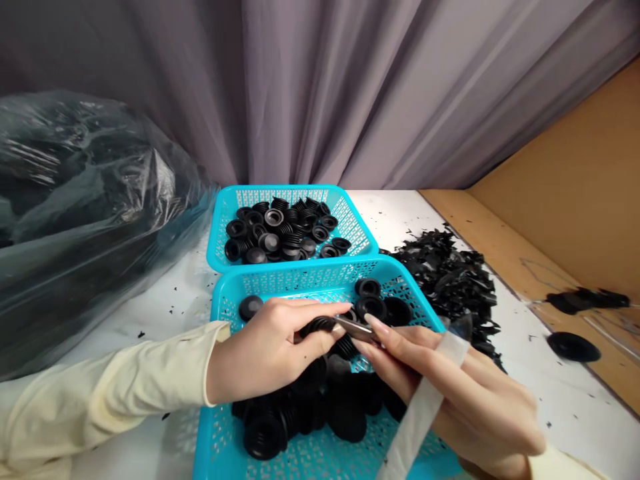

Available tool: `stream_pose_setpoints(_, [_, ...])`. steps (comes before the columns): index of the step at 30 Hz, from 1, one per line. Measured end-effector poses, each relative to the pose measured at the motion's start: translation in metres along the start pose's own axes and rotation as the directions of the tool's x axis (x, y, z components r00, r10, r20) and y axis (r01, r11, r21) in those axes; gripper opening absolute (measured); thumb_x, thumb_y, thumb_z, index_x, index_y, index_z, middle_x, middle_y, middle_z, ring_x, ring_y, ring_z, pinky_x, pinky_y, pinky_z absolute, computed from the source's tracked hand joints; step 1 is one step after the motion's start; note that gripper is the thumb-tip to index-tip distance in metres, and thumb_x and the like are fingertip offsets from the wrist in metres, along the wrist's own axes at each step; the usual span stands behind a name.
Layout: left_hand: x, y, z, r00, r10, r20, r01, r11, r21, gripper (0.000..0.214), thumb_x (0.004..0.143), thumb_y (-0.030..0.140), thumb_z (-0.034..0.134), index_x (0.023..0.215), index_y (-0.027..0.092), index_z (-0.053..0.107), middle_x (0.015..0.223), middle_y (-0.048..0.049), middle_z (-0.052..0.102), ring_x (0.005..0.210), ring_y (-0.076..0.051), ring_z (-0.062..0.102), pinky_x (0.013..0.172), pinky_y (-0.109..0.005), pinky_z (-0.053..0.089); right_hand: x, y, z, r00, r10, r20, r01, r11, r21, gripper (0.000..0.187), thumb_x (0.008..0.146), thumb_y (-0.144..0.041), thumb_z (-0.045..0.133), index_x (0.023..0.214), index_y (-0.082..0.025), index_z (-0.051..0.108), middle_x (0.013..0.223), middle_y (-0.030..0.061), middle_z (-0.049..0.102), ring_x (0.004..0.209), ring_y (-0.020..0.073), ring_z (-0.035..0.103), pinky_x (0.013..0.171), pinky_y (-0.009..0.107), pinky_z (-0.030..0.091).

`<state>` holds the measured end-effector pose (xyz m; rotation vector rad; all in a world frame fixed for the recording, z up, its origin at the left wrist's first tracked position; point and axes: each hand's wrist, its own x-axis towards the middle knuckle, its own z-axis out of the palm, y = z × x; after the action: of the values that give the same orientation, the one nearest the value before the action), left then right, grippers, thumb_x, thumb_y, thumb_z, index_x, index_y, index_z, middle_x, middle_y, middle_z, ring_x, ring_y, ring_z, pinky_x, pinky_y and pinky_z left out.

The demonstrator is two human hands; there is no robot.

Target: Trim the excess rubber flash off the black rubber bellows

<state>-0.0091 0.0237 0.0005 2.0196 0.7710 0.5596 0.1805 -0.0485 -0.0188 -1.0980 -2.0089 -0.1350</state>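
Note:
My left hand (273,347) is closed on a black ribbed rubber part (316,325), pinched between thumb and fingers over the near blue basket (235,293). My right hand (450,387) grips a small metal blade or tweezer tool (354,327), its tip touching that part. A white strip (425,407) lies across the right hand's fingers. Several black rubber parts (300,413) fill the near basket under both hands.
A second blue basket (350,220) behind holds several more black parts. A heap of black trimmings (445,280) lies to the right. A large clear bag of black parts (85,220) sits at left. A loose part (573,347) and a brown board (575,193) are at right.

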Motion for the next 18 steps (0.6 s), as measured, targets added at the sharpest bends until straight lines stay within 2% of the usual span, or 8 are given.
stream_pose_setpoints(4, [-0.001, 0.005, -0.001, 0.999, -0.05, -0.005, 0.05, 0.999, -0.019, 0.029, 0.087, 0.029, 0.058, 0.112, 0.019, 0.069, 0.11, -0.0027, 0.073, 0.097, -0.019, 0.068, 0.082, -0.026, 0.054, 0.002, -0.002, 0.002, 0.964, 0.12, -0.238, -0.106, 0.992, 0.074, 0.035, 0.08, -0.007, 0.068, 0.112, -0.022, 0.064, 0.065, -0.0006, 0.068, 0.046, 0.0146, 0.061, 0.041, 0.026, 0.052])
stream_pose_setpoints(6, [-0.002, 0.005, -0.001, 0.998, -0.067, 0.002, 0.067, 0.998, 0.007, 0.033, 0.085, 0.034, 0.063, 0.115, 0.022, 0.067, 0.108, -0.0024, 0.072, 0.094, -0.019, 0.067, 0.073, -0.025, 0.054, 0.005, -0.002, 0.003, 0.938, 0.203, -0.281, -0.181, 0.978, 0.105, 0.025, 0.081, -0.011, 0.069, 0.102, -0.023, 0.067, 0.063, -0.0013, 0.068, 0.044, 0.0147, 0.06, 0.037, 0.026, 0.05])
stream_pose_setpoints(8, [-0.003, 0.004, 0.0, 0.997, -0.077, 0.01, 0.077, 0.996, 0.033, 0.038, 0.083, 0.037, 0.065, 0.118, 0.024, 0.064, 0.11, -0.003, 0.071, 0.094, -0.02, 0.066, 0.07, -0.026, 0.054, 0.007, 0.0, 0.004, 0.923, 0.252, -0.29, -0.226, 0.967, 0.12, 0.013, 0.083, -0.016, 0.067, 0.094, -0.023, 0.067, 0.063, -0.0014, 0.069, 0.042, 0.0138, 0.06, 0.035, 0.024, 0.05])
stream_pose_setpoints(11, [-0.003, 0.004, 0.0, 0.995, -0.095, 0.018, 0.094, 0.995, 0.041, 0.044, 0.08, 0.041, 0.067, 0.121, 0.025, 0.063, 0.112, -0.0046, 0.069, 0.095, -0.022, 0.065, 0.07, -0.027, 0.054, 0.01, 0.002, 0.003, 0.924, 0.259, -0.282, -0.232, 0.964, 0.127, 0.005, 0.086, -0.021, 0.064, 0.09, -0.023, 0.066, 0.065, -0.001, 0.071, 0.044, 0.0133, 0.063, 0.039, 0.023, 0.053])
stream_pose_setpoints(15, [0.0, 0.005, 0.0, 0.994, -0.112, 0.005, 0.112, 0.994, -0.014, 0.044, 0.078, 0.042, 0.07, 0.116, 0.021, 0.065, 0.107, -0.0059, 0.07, 0.094, -0.022, 0.065, 0.072, -0.028, 0.055, 0.013, 0.002, 0.002, 0.938, 0.277, -0.209, -0.257, 0.959, 0.117, 0.007, 0.089, -0.027, 0.061, 0.089, -0.021, 0.065, 0.064, -0.0007, 0.072, 0.045, 0.0122, 0.064, 0.041, 0.02, 0.053])
stream_pose_setpoints(18, [0.001, 0.005, 0.001, 0.989, -0.145, -0.002, 0.144, 0.983, -0.115, 0.049, 0.073, 0.04, 0.075, 0.117, 0.019, 0.064, 0.109, -0.0059, 0.069, 0.095, -0.023, 0.065, 0.076, -0.03, 0.056, 0.015, 0.003, 0.003, 0.941, 0.302, -0.152, -0.287, 0.951, 0.114, 0.013, 0.091, -0.029, 0.058, 0.088, -0.018, 0.064, 0.06, -0.0013, 0.07, 0.043, 0.0111, 0.062, 0.04, 0.018, 0.051])
